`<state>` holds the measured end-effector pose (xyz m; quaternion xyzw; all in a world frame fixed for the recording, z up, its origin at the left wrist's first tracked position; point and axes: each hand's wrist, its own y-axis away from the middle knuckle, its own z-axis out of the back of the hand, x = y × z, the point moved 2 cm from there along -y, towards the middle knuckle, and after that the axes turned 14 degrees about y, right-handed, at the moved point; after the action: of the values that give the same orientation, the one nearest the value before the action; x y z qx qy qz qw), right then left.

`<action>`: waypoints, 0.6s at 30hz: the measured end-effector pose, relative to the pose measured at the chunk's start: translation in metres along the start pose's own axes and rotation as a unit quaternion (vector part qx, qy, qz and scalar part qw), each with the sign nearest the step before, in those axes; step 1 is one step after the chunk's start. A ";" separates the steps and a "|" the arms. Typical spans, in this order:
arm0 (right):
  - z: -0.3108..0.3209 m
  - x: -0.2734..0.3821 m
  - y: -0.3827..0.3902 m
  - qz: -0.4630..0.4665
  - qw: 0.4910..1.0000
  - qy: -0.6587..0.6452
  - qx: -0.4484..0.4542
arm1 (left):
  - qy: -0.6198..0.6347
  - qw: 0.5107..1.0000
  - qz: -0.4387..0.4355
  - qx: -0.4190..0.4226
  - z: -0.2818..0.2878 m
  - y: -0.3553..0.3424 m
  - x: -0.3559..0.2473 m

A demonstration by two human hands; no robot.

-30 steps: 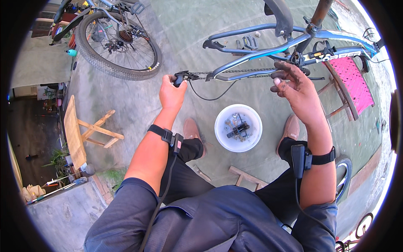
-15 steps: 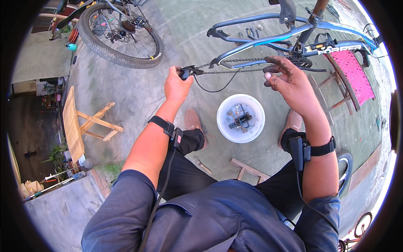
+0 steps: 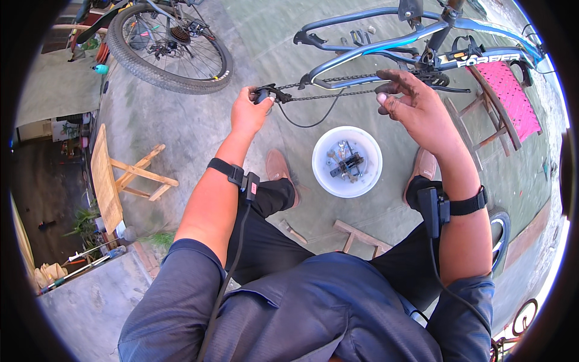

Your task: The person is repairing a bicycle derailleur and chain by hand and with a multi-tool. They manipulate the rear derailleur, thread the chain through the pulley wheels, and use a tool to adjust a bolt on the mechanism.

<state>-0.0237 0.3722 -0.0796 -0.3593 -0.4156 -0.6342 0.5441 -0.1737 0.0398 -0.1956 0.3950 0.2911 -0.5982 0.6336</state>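
My left hand [image 3: 248, 108] grips a black derailleur [image 3: 268, 94], from which a cable loops down and the chain [image 3: 313, 97] runs right along the rear stay of a blue-and-black bicycle frame [image 3: 447, 29]. My right hand [image 3: 410, 105], fingertips blackened, is curled at the chain near the chainring [image 3: 439, 79], index finger raised and thumb meeting another finger. What that pinch holds is hidden. Below and between both hands, a white bucket [image 3: 345, 184] holds tools and metal parts.
A bicycle wheel [image 3: 170, 66] lies upper left. A folding wooden stool [image 3: 107, 176] stands left, a pink woven-seat chair [image 3: 508, 102] right. Loose parts [image 3: 360, 37] lie beyond the frame. A wooden piece [image 3: 360, 239] lies between my legs, and another tyre [image 3: 500, 235] is at lower right.
Both hands, with the derailleur and chain, have moved upward in the picture. My left hand went slightly right, then back left; my right hand moved a little left.
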 end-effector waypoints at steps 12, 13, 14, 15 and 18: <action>0.002 -0.005 0.000 0.002 0.999 -0.028 -0.023 | 0.059 0.997 0.028 0.036 0.007 -0.003 -0.012; 0.002 -0.005 0.000 0.007 0.999 -0.024 -0.025 | 0.059 0.997 0.030 0.034 0.007 -0.002 -0.014; 0.002 -0.005 0.001 0.009 0.999 -0.021 -0.027 | 0.058 0.997 0.028 0.036 0.007 -0.001 -0.016; 0.002 -0.005 0.001 0.012 0.999 -0.018 -0.029 | 0.055 0.997 0.032 0.036 0.008 -0.001 -0.017; 0.003 -0.005 0.002 0.003 1.000 -0.017 -0.020 | 0.054 0.997 0.030 0.035 0.008 0.000 -0.020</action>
<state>-0.0214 0.3773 -0.0827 -0.3823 -0.4108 -0.6347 0.5312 -0.1772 0.0438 -0.1745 0.4573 0.2915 -0.5670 0.6200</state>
